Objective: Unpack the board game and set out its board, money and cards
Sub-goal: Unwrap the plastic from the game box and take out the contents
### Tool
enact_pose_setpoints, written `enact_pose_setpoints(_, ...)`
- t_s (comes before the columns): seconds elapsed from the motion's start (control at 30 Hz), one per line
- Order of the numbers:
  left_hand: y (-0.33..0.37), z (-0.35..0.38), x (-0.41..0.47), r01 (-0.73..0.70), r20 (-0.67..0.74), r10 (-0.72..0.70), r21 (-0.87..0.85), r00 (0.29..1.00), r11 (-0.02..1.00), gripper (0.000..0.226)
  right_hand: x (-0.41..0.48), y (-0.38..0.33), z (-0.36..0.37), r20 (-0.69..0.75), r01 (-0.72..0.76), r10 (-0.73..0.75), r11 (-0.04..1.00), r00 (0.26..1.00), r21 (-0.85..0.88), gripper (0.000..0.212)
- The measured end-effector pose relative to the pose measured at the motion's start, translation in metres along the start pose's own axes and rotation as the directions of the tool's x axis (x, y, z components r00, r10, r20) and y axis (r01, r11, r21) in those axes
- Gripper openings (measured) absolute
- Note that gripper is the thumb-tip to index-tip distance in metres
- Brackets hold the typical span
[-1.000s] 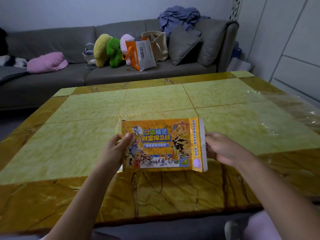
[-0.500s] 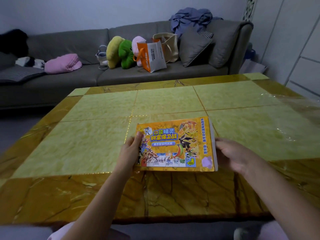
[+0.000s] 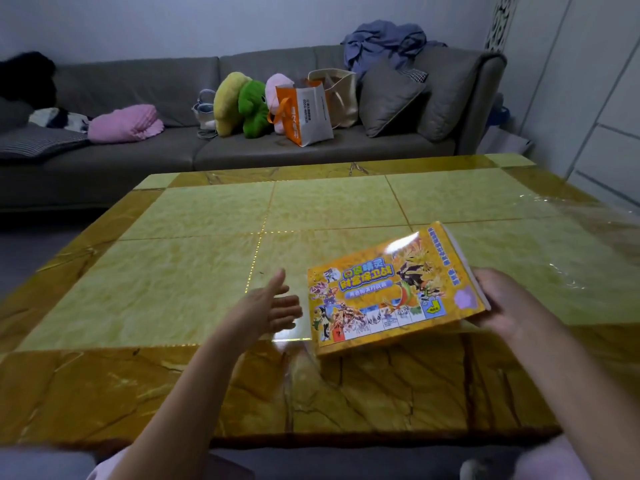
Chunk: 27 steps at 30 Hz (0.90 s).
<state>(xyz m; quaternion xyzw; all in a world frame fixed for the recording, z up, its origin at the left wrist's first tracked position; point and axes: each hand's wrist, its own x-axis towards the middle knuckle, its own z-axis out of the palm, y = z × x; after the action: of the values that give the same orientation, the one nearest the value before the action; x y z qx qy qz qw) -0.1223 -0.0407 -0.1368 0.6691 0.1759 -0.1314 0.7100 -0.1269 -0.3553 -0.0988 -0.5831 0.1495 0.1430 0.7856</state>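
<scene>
Moved since half a second ago: left grip (image 3: 266, 310) has come off the box (image 3: 391, 289). The box has swung to the right and tilted.

- Left grip: one. Empty, fingers straight and spread, palm turned toward the box. It hovers over the counter (image 3: 173, 289), just beside the box's left edge and not touching it.
- Right grip (image 3: 502, 303): one. It holds the box alone at its right end, with fingers under it; thumb not clearly seen.
- Box: one, orange, printed face up, not yet opened. Long axis runs from near-left to far-right, with the right end raised. The near-left corner is low over the counter's brown border; contact cannot be told. The box lies to the right of the left grip. Its free left end is nearer that grip, while the white-edged right end sits in the right grip. Judged: opening will turn on which end carries the flap, and the left grip is placed to take the free end.
- Board, money, cards: none out; all of the unpacking is still to do.
- Counter: one, with yellow tiles inside a brown marbled border.
- Sofa (image 3: 138, 81): one, grey, beyond the counter. It holds one pink blanket (image 3: 126, 123), three plush toys (image 3: 254, 107), two bags (image 3: 304, 116), two cushions (image 3: 388, 98) and one heap of blue cloth (image 3: 384, 39).
</scene>
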Motion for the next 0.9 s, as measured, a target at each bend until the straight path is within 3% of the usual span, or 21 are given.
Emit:
enact_pose_setpoints(0.07, -0.006, 0.009, -0.007, -0.154, 0.092, 0.141, 0.157, 0.986, 0.975, 0.097, 0.001, 0.005, 0.005, 0.007, -0.010, 0.011, 1.000, 1.000, -0.028, 0.030)
enact_pose_setpoints(0.1, -0.007, 0.011, -0.010, -0.285, 0.139, 0.254, 0.307, 0.957, 0.908, 0.118, 0.002, 0.008, 0.006, 0.007, -0.011, 0.011, 0.999, 1.000, -0.042, 0.030)
enact_pose_setpoints(0.17, -0.006, 0.015, -0.014, -0.491, 0.287, 0.404, 0.616, 0.868, 0.616, 0.147, 0.004, 0.013, 0.010, 0.014, -0.014, 0.015, 0.995, 1.000, -0.097, 0.032)
enact_pose_setpoints(0.23, -0.006, 0.021, -0.018, -0.567, 0.431, 0.403, 0.756, 0.807, 0.326, 0.147, 0.005, 0.019, 0.014, 0.024, -0.021, 0.025, 0.990, 0.999, -0.143, 0.032)
enact_pose_setpoints(0.33, -0.003, 0.034, -0.020, -0.591, 0.522, 0.345, 0.795, 0.781, 0.136, 0.145, 0.005, 0.024, 0.021, 0.027, -0.040, 0.043, 0.993, 0.999, -0.113, 0.031)
enact_pose_setpoints(0.4, 0.000, 0.042, -0.022, -0.592, 0.545, 0.308, 0.802, 0.780, 0.079, 0.144, 0.006, 0.026, 0.023, 0.022, -0.051, 0.053, 0.996, 0.998, -0.079, 0.030)
enact_pose_setpoints(0.57, 0.020, 0.054, -0.016, -0.553, 0.542, 0.128, 0.829, 0.831, 0.084, 0.143, 0.001, 0.027, 0.027, 0.042, -0.048, 0.047, 0.999, 0.998, 0.023, 0.025)
enact_pose_setpoints(0.7, 0.030, 0.064, -0.014, -0.531, 0.529, 0.072, 0.847, 0.846, 0.015, 0.140, 0.000, 0.029, 0.029, 0.092, -0.110, 0.101, 0.988, 0.991, 0.108, 0.023)
enact_pose_setpoints(0.9, 0.027, 0.065, -0.015, -0.524, 0.528, 0.033, 0.848, 0.849, -0.083, 0.134, 0.004, 0.030, 0.030, 0.035, -0.136, 0.136, 0.991, 0.990, -0.019, 0.027)
